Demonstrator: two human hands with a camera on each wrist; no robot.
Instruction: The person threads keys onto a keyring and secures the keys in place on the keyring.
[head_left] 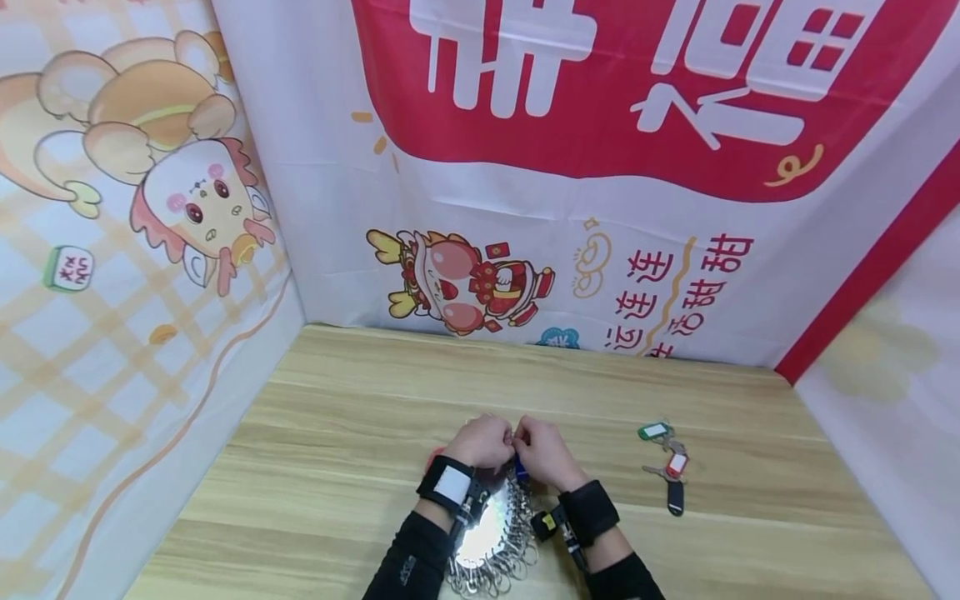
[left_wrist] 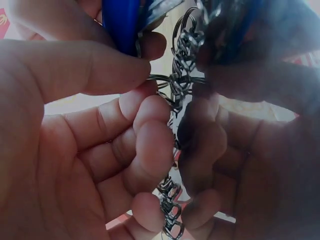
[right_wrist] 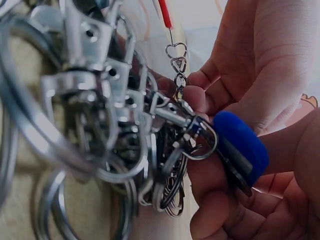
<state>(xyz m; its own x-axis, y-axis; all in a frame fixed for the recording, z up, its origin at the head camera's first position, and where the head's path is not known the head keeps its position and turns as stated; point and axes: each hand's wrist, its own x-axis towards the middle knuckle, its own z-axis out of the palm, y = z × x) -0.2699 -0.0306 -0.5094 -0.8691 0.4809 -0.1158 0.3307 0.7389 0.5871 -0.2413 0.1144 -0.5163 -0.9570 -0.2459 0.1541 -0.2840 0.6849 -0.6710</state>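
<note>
My left hand (head_left: pixel 482 439) and right hand (head_left: pixel 545 452) meet over a shiny, mirror-like panel (head_left: pixel 480 533) fringed with metal rings and swivel clasps (head_left: pixel 516 533). In the left wrist view, my left thumb and finger pinch a split ring (left_wrist: pixel 160 78) on the metal chain (left_wrist: pixel 186 52). The panel's surface reflects the hand beside it. Between the fingers of my right hand is a blue key tag (right_wrist: pixel 241 146), with a small metal piece under its edge. Heart-shaped links (right_wrist: pixel 177 57) run upward in the right wrist view, below a red piece (right_wrist: pixel 165 12).
To the right on the wooden table (head_left: pixel 337 392) lie keys with a green tag (head_left: pixel 653 431), a red tag (head_left: pixel 677 464) and a black fob (head_left: pixel 675 498). Something red (head_left: pixel 433 456) shows beside my left hand. Printed cloth walls (head_left: pixel 322 208) border the table.
</note>
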